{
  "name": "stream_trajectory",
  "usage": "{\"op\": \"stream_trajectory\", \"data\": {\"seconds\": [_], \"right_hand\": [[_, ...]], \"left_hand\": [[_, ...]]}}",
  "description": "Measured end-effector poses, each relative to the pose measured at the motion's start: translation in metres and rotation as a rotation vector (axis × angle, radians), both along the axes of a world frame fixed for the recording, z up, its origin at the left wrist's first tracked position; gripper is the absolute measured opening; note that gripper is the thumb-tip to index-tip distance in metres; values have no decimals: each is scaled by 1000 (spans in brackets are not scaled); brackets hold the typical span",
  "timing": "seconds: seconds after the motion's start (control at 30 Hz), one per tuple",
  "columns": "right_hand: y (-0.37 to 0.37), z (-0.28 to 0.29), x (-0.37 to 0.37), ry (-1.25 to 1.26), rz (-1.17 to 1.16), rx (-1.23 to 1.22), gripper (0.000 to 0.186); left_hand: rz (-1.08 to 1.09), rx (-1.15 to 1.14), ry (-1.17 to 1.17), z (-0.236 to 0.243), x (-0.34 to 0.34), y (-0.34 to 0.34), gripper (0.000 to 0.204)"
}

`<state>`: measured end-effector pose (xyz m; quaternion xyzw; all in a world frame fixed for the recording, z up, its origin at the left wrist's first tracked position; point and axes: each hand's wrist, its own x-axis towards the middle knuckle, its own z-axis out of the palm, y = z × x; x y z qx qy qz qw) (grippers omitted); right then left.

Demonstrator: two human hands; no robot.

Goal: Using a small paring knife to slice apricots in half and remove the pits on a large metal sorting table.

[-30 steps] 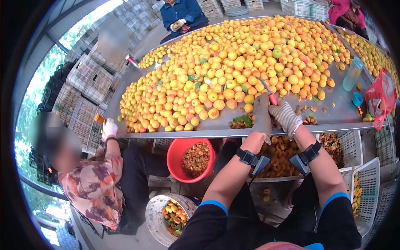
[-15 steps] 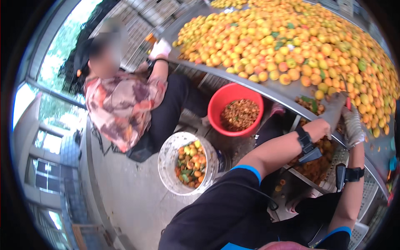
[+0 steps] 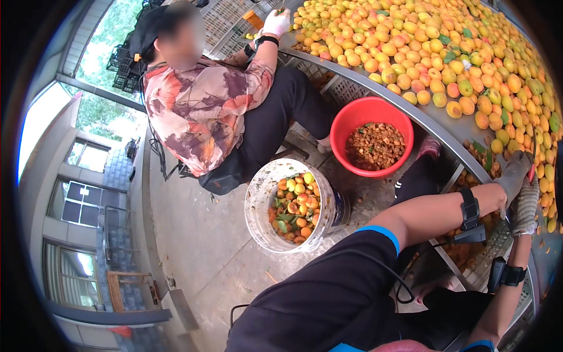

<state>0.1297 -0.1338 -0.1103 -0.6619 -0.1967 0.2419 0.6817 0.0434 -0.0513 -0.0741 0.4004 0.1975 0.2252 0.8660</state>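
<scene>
At the right, my left hand (image 3: 513,176), in a grey glove, is closed over the steel table's edge, beside my right hand; what its fingers hold is hidden. My right hand (image 3: 524,208), in a striped glove, is closed on a red-handled curved knife (image 3: 532,173), largely hidden by my hands. Piled apricots (image 3: 410,47) with a few leaves lie on the steel table (image 3: 440,135) beyond my hands. Below the edge, partly behind my arms, are crates (image 3: 495,246) and pieces of fruit (image 3: 463,255).
A co-worker (image 3: 205,117) in a flowered shirt sits at the table to my left, a gloved hand raised at its edge. A red basin (image 3: 372,149) of brown pieces and a white bucket (image 3: 258,217) of apricots and leaves stand on the floor (image 3: 205,264) between us.
My head has swung toward the left, so the table and my hands shifted to the right of the picture and more floor shows. My hands stay together at the table edge with the knife.
</scene>
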Motion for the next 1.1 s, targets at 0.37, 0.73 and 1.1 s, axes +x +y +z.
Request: {"op": "stream_trajectory", "data": {"seconds": [0.37,0.73,1.1], "right_hand": [[-37,29,-27,60,199,84,45],[-48,23,-27,256,242,172,55],[-62,-3,-14,-125,75,-67,47]], "left_hand": [[-32,-48,-150,-2,10,-13,36],[-132,-37,-150,-9,-2,-19,38],[-234,2241,987,-64,68,-47,31]]}}
